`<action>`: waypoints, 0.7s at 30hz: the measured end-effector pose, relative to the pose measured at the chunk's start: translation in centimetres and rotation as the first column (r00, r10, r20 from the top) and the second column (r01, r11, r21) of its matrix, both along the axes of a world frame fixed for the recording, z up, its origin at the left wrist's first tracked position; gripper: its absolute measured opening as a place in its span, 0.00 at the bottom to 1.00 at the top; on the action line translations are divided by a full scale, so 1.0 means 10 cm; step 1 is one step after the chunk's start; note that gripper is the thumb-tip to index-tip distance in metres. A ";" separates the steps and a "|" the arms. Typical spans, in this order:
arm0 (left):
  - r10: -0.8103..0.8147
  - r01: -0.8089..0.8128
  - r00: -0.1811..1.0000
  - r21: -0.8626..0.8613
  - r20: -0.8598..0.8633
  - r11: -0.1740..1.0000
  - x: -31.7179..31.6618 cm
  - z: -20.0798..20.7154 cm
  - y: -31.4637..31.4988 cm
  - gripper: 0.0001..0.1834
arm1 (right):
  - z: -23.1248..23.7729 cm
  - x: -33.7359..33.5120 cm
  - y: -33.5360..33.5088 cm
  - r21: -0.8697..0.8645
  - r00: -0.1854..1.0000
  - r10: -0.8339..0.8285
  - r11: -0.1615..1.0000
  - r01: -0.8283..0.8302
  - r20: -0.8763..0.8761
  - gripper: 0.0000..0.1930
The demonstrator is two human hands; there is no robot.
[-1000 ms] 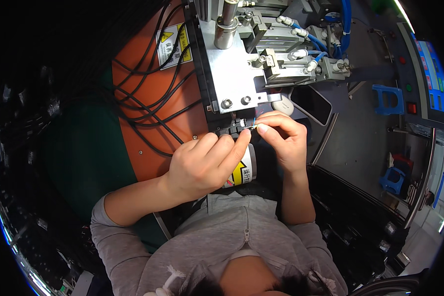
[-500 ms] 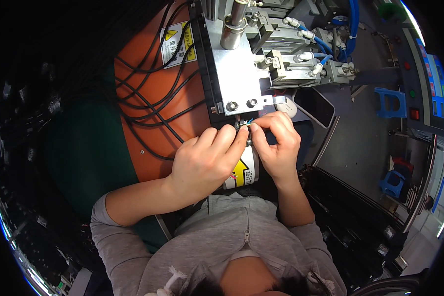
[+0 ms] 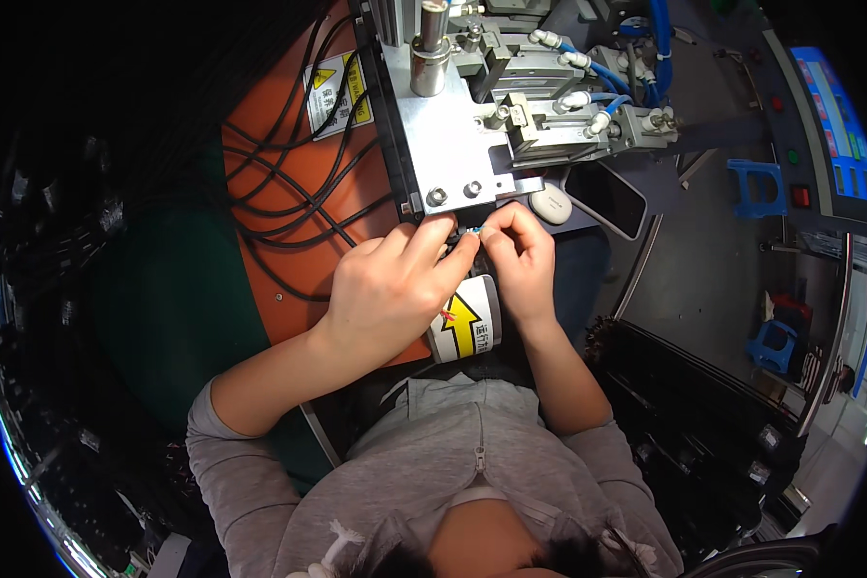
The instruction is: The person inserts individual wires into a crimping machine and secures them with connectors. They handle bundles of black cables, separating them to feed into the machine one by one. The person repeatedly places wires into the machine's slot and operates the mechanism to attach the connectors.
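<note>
Small thin wires (image 3: 473,231), with bits of blue and white showing, lie between my fingertips just below the front edge of a metal plate (image 3: 458,144). My left hand (image 3: 385,284) is closed, one fingertip against the wires and another finger bent up beside the plate's lower edge. From the other side, my right hand (image 3: 520,255) pinches at the same wires with thumb and forefinger. The fingers cover most of the wires and whatever they join. Below the hands is a white curved surface (image 3: 485,337) bearing a yellow arrow (image 3: 463,323).
Pneumatic cylinders (image 3: 549,130) with blue hoses (image 3: 660,48) sit behind the plate. A phone (image 3: 607,199) and a white rounded case (image 3: 551,203) lie right of it. Black cables (image 3: 299,197) cross the orange surface (image 3: 284,275) at left. A control screen (image 3: 833,130) stands far right.
Both hands have moved up with the wires, closer to the plate's front edge. A left finger now reaches the plate's edge. The whole view has shifted slightly.
</note>
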State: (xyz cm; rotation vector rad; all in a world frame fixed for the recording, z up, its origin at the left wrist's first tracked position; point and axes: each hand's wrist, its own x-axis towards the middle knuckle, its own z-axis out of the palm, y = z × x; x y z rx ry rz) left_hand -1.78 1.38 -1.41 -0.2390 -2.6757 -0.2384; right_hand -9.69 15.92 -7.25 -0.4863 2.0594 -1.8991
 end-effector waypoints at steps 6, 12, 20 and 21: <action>0.010 -0.003 0.988 -0.039 0.157 0.999 0.11 0.12 -0.01 0.12 | -0.02 -0.03 0.01 -0.009 0.993 0.005 1.000 -0.004 0.120 0.05; 0.065 -0.055 0.991 -0.091 0.116 0.994 0.15 0.05 -0.06 0.09 | -0.36 -0.52 0.45 0.206 0.822 -0.359 0.851 0.483 -0.442 0.10; 0.104 -0.120 0.983 0.101 0.151 0.988 0.13 0.11 -0.08 0.08 | -0.26 -0.51 0.59 0.258 0.588 -0.175 0.775 0.577 -0.790 0.21; 0.104 -0.122 0.983 0.113 0.149 0.986 0.13 0.10 -0.08 0.08 | -0.07 -0.44 0.51 0.178 0.592 -0.166 0.860 0.479 -0.789 0.16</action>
